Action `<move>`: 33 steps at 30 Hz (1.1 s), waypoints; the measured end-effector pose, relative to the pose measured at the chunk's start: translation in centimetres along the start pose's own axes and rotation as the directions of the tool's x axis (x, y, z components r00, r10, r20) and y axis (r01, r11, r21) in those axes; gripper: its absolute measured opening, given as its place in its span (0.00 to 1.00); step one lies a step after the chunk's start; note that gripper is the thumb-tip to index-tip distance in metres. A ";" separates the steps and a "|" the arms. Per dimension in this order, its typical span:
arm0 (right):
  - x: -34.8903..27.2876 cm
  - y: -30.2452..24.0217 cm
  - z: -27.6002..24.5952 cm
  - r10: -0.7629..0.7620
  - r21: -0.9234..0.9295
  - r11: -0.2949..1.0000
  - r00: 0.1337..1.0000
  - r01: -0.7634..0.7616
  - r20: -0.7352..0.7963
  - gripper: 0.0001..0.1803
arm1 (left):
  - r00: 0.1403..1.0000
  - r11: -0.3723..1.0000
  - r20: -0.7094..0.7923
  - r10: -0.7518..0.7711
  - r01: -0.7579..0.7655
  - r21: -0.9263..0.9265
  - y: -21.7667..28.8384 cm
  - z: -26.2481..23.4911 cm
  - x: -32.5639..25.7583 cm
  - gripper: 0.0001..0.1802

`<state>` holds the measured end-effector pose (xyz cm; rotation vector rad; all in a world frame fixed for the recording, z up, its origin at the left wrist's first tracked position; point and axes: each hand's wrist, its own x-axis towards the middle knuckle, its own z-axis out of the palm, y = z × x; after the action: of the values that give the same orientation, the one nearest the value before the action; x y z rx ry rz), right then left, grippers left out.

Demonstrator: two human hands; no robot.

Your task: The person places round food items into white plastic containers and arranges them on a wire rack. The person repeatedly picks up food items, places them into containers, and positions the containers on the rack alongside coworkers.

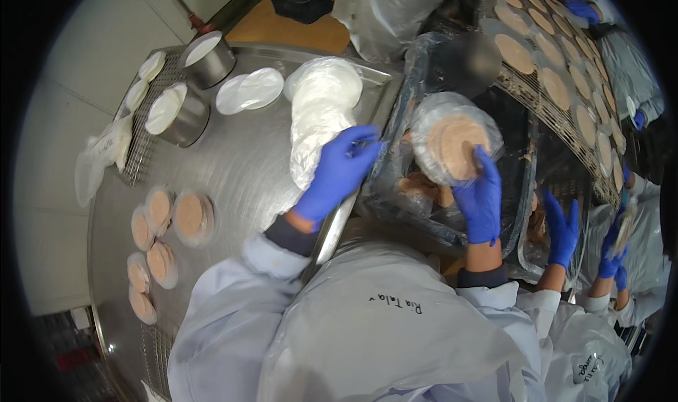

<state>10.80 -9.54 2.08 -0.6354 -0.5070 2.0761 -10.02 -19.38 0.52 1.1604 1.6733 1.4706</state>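
Two gloved hands: right hand (pixel 480 194) under wrapped patty (pixel 455 144).

Clear round wrapped patty pack (pixel 452 142) in right hand (pixel 482 199), more wrapped packs (pixel 164 234) (left table)

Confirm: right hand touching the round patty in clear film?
Touching. The head view shows the right hand with its fingers lying over the lower edge of the film-wrapped patty, no gap.

A round, pale-brown patty (pixel 455 144) wrapped in clear film is tilted up on edge above the dark crate (pixel 519 155), fingers behind it.
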 end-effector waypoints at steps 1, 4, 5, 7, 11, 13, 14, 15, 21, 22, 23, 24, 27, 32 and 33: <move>0.5 0.5 -0.5 0.005 -0.069 0.998 0.998 -0.010 -0.068 0.27 | 0.999 0.985 -0.028 0.039 -0.034 0.170 -1.2 -2.1 -1.1 0.17; 1.4 -0.4 2.1 -0.171 -0.233 0.961 0.982 0.150 -0.076 0.23 | 0.942 0.635 0.156 0.298 -0.318 0.704 -6.5 -4.7 -3.6 0.13; 1.7 -1.4 3.5 -0.239 -0.221 0.945 0.971 0.239 0.029 0.23 | 0.926 0.567 0.163 0.341 -0.341 0.750 -7.7 -5.4 -4.4 0.12; 1.4 -5.4 8.1 -0.368 -0.156 0.906 0.915 0.393 0.168 0.23 | 0.949 0.650 0.037 0.314 -0.243 0.720 -7.5 -5.8 -5.0 0.09; 6.7 -11.4 7.7 -0.552 -0.254 0.785 0.824 0.565 0.126 0.28 | 0.976 0.996 -0.218 0.016 0.003 0.085 -5.4 -5.3 -1.6 0.09; 5.5 -10.9 4.6 -0.662 -0.445 0.676 0.750 0.588 -0.015 0.29 | 0.979 0.959 -0.145 -0.140 0.098 -0.267 -2.6 -4.7 1.7 0.13; 4.1 -10.5 3.4 -0.660 -0.467 0.679 0.749 0.566 -0.053 0.29 | 0.977 0.840 -0.165 -0.138 0.027 -0.542 -1.0 -3.2 3.1 0.15; 2.3 -10.2 2.2 -0.668 -0.490 0.676 0.738 0.550 -0.093 0.30 | 0.971 0.675 -0.108 -0.214 0.067 -0.734 0.0 -1.5 5.0 0.15; 3.2 -10.5 -2.7 -0.399 0.196 0.878 0.894 0.436 -0.204 0.31 | 0.950 0.960 0.142 0.277 -0.279 -0.009 4.8 12.8 11.0 0.20; 3.7 -11.1 -2.5 -0.388 0.254 0.876 0.912 0.410 -0.134 0.30 | 0.900 0.897 0.064 0.432 -0.436 0.069 4.8 14.7 11.9 0.22; 3.5 -11.4 -2.6 -0.377 0.307 0.871 0.922 0.384 -0.083 0.30 | 0.824 0.814 0.011 0.567 -0.562 0.150 5.2 16.1 11.9 0.24; 3.6 -11.4 -2.6 -0.365 0.268 0.881 0.920 0.391 -0.141 0.28 | 0.845 0.846 0.043 0.532 -0.532 -0.014 5.1 16.7 11.4 0.25; 2.5 -10.9 -3.1 -0.377 0.194 0.861 0.846 0.470 -0.377 0.25 | 0.924 0.703 0.237 0.301 -0.047 -0.709 6.7 16.7 9.2 0.27; 2.2 -14.2 1.7 -0.655 0.039 0.747 0.745 0.664 -0.126 0.22 | 0.833 0.255 0.549 -0.069 0.547 -0.797 6.5 11.0 6.9 0.29; 3.4 -15.4 2.1 -0.627 0.049 0.768 0.765 0.639 -0.146 0.22 | 0.848 0.349 0.512 -0.136 0.524 -0.777 6.2 9.2 6.8 0.28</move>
<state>17.63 1.21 11.64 -0.4443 -0.4667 1.3929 -3.45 -9.28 5.46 0.3510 0.5433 1.4160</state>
